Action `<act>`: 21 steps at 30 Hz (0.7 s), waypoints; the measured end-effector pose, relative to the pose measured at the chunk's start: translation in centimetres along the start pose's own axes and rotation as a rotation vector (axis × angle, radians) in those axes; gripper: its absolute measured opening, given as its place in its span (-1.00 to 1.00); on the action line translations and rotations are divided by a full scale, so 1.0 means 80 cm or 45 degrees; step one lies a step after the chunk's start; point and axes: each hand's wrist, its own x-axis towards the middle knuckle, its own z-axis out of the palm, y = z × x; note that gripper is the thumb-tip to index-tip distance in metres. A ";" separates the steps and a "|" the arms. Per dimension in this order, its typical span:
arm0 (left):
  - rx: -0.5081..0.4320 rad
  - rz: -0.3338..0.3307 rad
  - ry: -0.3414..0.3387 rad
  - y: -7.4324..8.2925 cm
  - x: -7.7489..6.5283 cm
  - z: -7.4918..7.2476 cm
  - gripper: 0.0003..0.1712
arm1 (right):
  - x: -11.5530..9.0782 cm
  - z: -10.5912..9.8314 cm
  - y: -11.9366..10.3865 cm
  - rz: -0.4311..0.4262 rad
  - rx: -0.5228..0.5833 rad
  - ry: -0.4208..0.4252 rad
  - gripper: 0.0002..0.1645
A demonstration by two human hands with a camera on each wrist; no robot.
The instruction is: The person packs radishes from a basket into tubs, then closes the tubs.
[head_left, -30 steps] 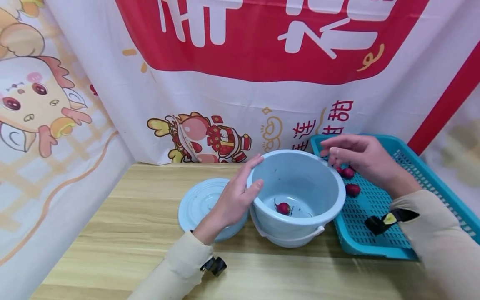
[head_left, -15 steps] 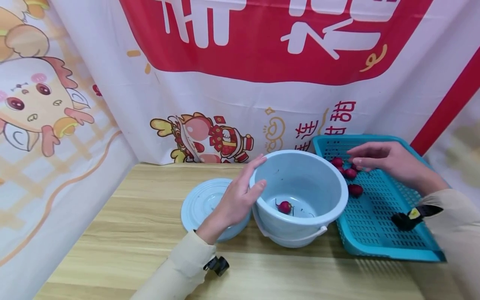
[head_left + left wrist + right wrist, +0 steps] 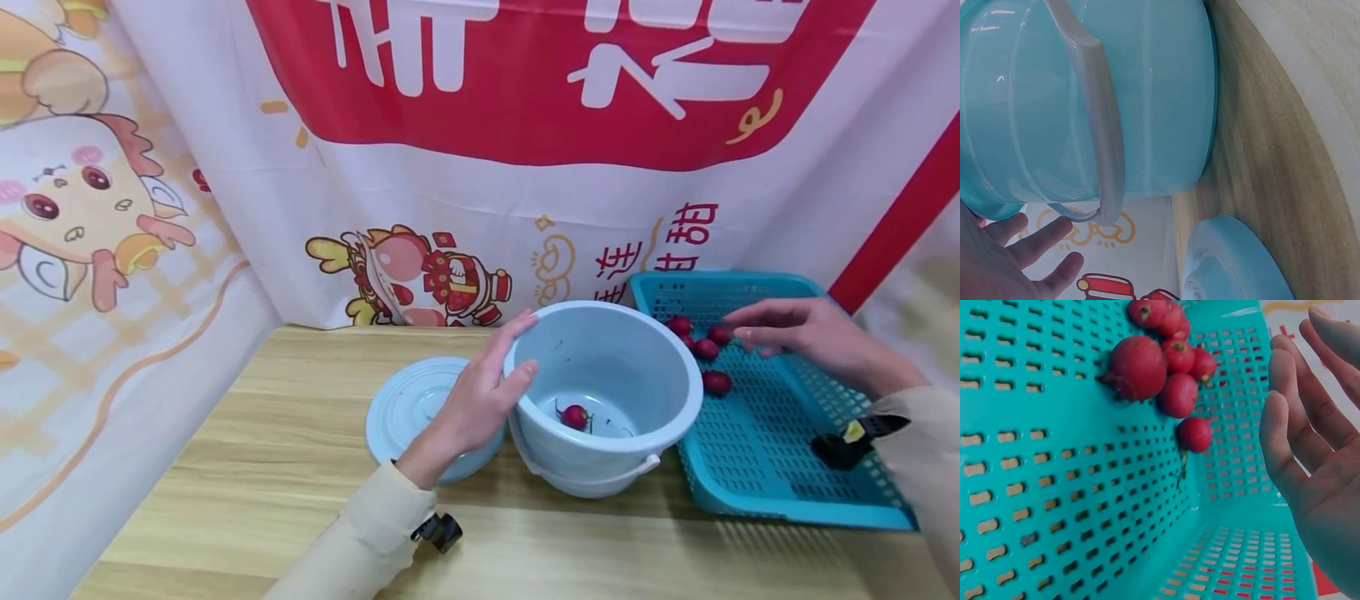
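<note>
Radish inside light-blue bucket

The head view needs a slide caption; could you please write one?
Left hand touching the bucket with one radish inside, right hand over the basket holding more radishes.

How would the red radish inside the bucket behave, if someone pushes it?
The red radish would probably roll, since its body looks round. It should not go far, as the bucket walls it in. Being thin-tailed, it may roll unevenly.
</note>
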 end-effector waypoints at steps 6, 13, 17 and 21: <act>0.004 -0.004 -0.010 0.001 0.000 -0.001 -0.28 | 0.006 0.005 0.012 0.042 -0.020 -0.066 -0.23; 0.004 -0.009 -0.012 0.000 0.000 -0.003 -0.29 | 0.011 0.018 0.018 0.057 -0.035 -0.160 -0.18; 0.005 -0.006 -0.016 0.000 0.000 -0.002 -0.29 | 0.012 0.022 0.024 0.052 -0.043 -0.185 -0.22; 0.009 0.003 -0.014 -0.001 0.001 -0.001 -0.29 | 0.015 0.025 0.029 0.072 -0.055 -0.192 -0.23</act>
